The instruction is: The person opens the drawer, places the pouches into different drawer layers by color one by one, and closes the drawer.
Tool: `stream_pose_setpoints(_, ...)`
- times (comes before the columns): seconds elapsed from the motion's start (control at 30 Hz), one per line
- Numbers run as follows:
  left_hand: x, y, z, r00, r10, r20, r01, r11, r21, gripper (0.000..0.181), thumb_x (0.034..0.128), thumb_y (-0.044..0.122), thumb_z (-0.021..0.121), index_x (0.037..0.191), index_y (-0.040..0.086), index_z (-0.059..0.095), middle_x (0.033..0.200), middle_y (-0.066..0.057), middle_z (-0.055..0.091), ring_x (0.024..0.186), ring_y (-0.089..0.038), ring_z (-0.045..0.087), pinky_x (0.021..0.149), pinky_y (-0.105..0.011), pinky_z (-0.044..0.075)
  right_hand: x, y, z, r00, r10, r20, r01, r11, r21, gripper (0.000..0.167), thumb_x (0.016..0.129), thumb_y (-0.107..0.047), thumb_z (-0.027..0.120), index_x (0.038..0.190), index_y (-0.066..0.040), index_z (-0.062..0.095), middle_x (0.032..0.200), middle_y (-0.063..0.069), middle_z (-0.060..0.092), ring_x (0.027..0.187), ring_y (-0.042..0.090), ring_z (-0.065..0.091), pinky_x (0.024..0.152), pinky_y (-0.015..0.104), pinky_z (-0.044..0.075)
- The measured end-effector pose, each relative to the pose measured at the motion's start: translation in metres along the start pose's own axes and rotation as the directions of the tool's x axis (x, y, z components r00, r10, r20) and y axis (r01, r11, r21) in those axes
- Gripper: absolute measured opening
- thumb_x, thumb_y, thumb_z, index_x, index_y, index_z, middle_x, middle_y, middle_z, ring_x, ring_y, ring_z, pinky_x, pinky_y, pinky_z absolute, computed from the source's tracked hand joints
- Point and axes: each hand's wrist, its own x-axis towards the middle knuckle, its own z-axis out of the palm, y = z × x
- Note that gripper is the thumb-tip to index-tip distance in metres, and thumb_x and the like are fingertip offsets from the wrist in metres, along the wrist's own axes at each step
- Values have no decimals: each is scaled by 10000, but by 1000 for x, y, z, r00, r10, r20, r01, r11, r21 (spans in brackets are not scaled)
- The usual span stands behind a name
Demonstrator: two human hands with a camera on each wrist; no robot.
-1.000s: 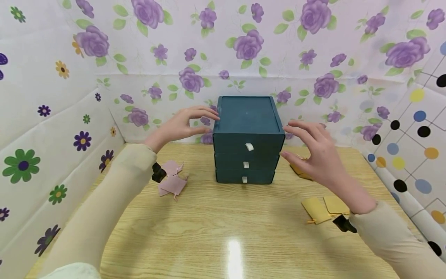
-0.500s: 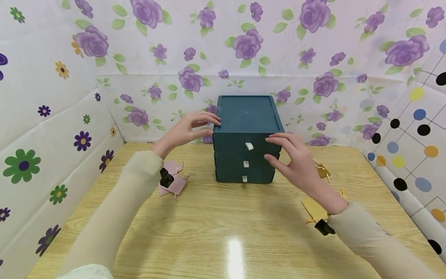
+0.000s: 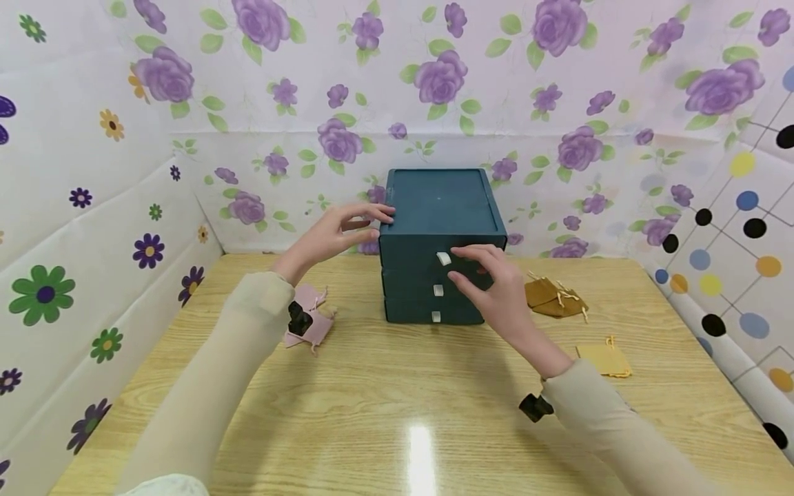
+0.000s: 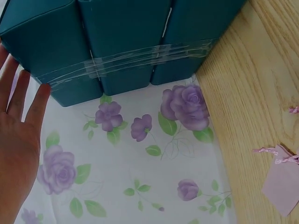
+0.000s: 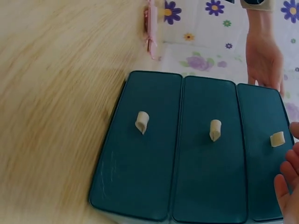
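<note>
A dark teal box of three stacked drawers [image 3: 434, 201] stands at the back of the table, all its drawers closed. Each drawer front carries a white pull tab; the top tab [image 3: 443, 258] is slanted. My left hand [image 3: 335, 231] is at the box's upper left edge, its fingertips resting on the rim. In the left wrist view those fingers [image 4: 37, 105] lie against the taped side of the box. Just right of the top tab is my right hand [image 3: 499, 289], thumb and fingers parted, with nothing between them. In the right wrist view its fingers [image 5: 290, 172] stay apart from the tab.
Pink drawstring pouches [image 3: 318, 327] lie left of the box, partly behind the left wrist. To the right are brown pouches [image 3: 554, 299] and a yellow pouch [image 3: 604, 358]. Patterned cloth walls [image 3: 279, 193] close off the table's back and both sides.
My right hand has moved left from the box's right side to just beside the top tab. My left hand has shifted slightly right and down onto the box's upper edge.
</note>
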Motion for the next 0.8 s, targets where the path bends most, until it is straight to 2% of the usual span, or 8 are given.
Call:
stream_pose_setpoints(0.27, 0, -3, 3, 1000, -8, -4, 8, 1000, -20, 272, 1015, 111, 550, 1275, 82, 624, 1513, -77, 483, 1450, -223, 401, 1213, -483, 330, -3, 2, 16, 996, 53, -77, -52, 999, 10, 300, 847, -139, 787, 1143, -128, 744, 1091, 61, 728, 972, 204, 616, 779, 222, 481)
stream_pose_setpoints(0.47, -2, -2, 4, 1000, 1, -12, -1, 1000, -28, 261, 1017, 135, 554, 1263, 88, 627, 1507, -73, 489, 1449, -211, 402, 1220, -499, 309, -3, 0, 24, 987, 87, -133, -88, 996, 4, 278, 840, -143, 794, 1115, -131, 757, 1042, 60, 739, 926, 209, 618, 745, 285, 490)
stream_pose_setpoints(0.6, -2, -1, 4, 1000, 6, -12, -6, 1000, -16, 256, 1017, 136, 554, 1258, 85, 626, 1505, -82, 492, 1456, -218, 394, 1233, -491, 288, -1, -2, 28, 982, 120, -148, -118, 993, 17, 241, 851, -126, 783, 1091, -126, 760, 1007, 63, 745, 896, 212, 618, 743, 282, 476)
stream_pose_setpoints(0.8, -2, 0, 5, 1000, 3, -11, -3, 1000, -11, 245, 1020, 119, 544, 1249, 78, 621, 1506, -87, 490, 1458, -221, 392, 1248, -452, 269, -1, -4, 30, 970, 183, -163, -174, 983, 66, 201, 872, -134, 763, 1073, -140, 767, 976, 61, 748, 873, 207, 623, 693, 216, 428)
